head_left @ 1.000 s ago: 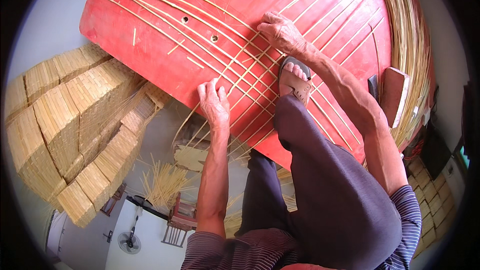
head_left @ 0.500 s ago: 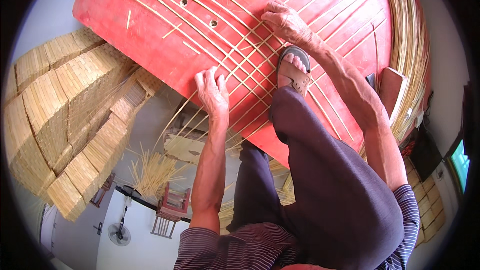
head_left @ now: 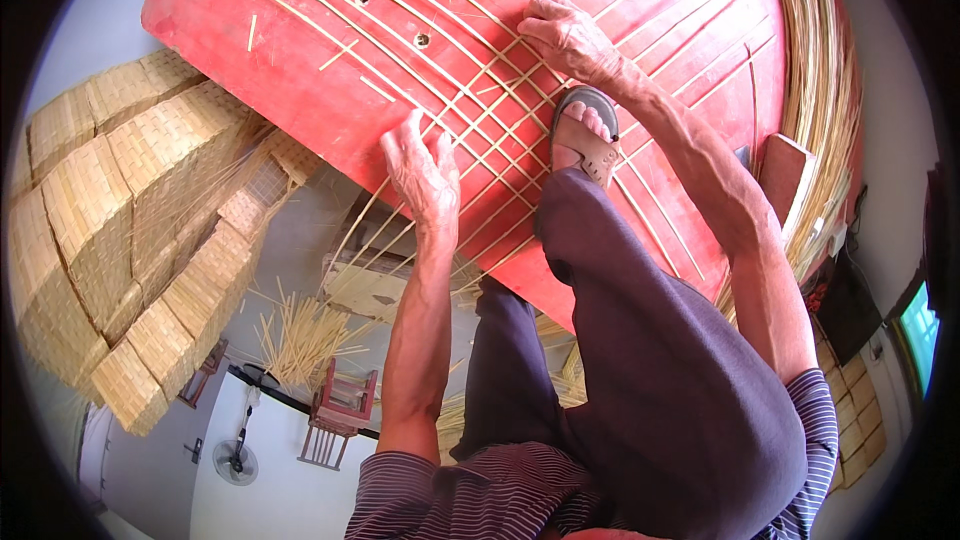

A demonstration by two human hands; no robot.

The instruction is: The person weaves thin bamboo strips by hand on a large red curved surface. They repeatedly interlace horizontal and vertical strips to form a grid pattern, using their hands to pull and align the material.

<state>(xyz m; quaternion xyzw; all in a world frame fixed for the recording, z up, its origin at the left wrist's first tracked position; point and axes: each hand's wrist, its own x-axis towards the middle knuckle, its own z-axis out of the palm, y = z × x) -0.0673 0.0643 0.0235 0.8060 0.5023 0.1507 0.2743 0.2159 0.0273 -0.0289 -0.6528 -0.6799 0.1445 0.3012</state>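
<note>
An open lattice of thin bamboo strips (head_left: 487, 143) lies crossed on a large red board (head_left: 300, 90). My left hand (head_left: 422, 175) is at the lattice's left edge, its bent fingers closed on a bamboo strip; its palm side is hidden. Farther up and to the right, my right hand (head_left: 566, 40) pinches a strip near the lattice's far corner, the fingertips partly hidden. Between the hands, my sandalled foot (head_left: 586, 130) rests on the right side of the lattice. Long loose strip ends run past both hands.
A thick bundle of long strips (head_left: 825, 90) lines the board's right edge, beside a reddish block (head_left: 783, 185). Stacked woven baskets (head_left: 120, 200) stand at left. Cut strips (head_left: 300, 345), a small red chair (head_left: 343, 410) and a fan (head_left: 236, 460) are below. The board has small holes (head_left: 422, 40).
My left hand has shifted slightly up and left, its fingers reaching farther along the lattice edge. The right hand and foot look almost still; the view has moved slightly.
</note>
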